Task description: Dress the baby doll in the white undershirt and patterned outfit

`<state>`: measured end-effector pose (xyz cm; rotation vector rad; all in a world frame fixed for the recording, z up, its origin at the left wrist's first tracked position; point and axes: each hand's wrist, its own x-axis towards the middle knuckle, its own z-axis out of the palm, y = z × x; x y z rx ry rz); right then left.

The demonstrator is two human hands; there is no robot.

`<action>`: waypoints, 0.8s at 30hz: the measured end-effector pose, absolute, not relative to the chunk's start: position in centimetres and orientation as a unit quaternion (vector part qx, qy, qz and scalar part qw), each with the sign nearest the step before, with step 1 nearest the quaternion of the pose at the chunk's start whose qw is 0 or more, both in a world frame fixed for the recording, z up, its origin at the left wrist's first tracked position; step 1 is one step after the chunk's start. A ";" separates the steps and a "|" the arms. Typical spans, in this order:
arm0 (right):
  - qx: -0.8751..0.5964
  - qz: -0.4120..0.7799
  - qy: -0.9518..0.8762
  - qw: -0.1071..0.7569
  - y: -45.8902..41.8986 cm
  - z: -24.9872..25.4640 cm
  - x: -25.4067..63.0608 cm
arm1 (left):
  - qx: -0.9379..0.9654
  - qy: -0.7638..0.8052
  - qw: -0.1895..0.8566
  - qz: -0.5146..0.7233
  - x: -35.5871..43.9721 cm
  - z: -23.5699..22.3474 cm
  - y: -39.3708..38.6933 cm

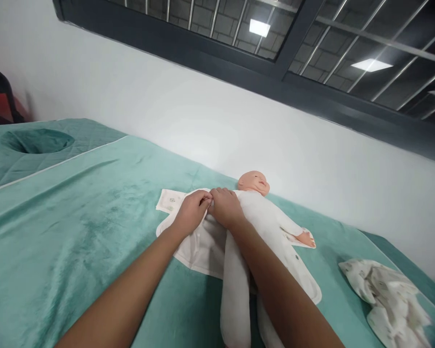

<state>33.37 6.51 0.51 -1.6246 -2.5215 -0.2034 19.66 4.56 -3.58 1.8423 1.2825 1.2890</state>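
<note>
A baby doll (254, 182) lies on its back on a teal padded table (76, 217), head toward the wall. Under and around it lies an open white baby garment (197, 249). My left hand (191, 211) and my right hand (225, 207) meet over the doll's near shoulder, both with fingers pinched on the garment's cloth. My right forearm lies across the doll's body. The doll's far hand (306, 238) pokes out of a sleeve. Its white cloth legs (235, 295) run toward me.
A crumpled patterned white cloth (387, 295) lies on the table at the right. A round face hole (36, 141) is sunk in the table's far left end. A white wall (203, 111) runs behind, under a dark-framed window.
</note>
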 end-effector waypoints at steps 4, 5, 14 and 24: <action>-0.588 0.012 -0.757 0.284 4.3 2.4 38.4 | 0.677 0.574 0.172 0.427 18.6 -3.8 4.3; -0.630 0.012 -0.704 0.328 3.4 2.6 40.5 | 0.676 0.608 0.136 0.393 18.4 -3.8 4.2; -0.768 0.141 -0.544 0.306 -1.7 -1.6 50.9 | 0.657 0.712 0.019 0.247 18.2 -3.9 2.7; -0.679 0.343 -0.458 0.460 -1.8 -1.3 49.6 | 0.622 0.716 0.072 0.308 18.2 -4.1 1.3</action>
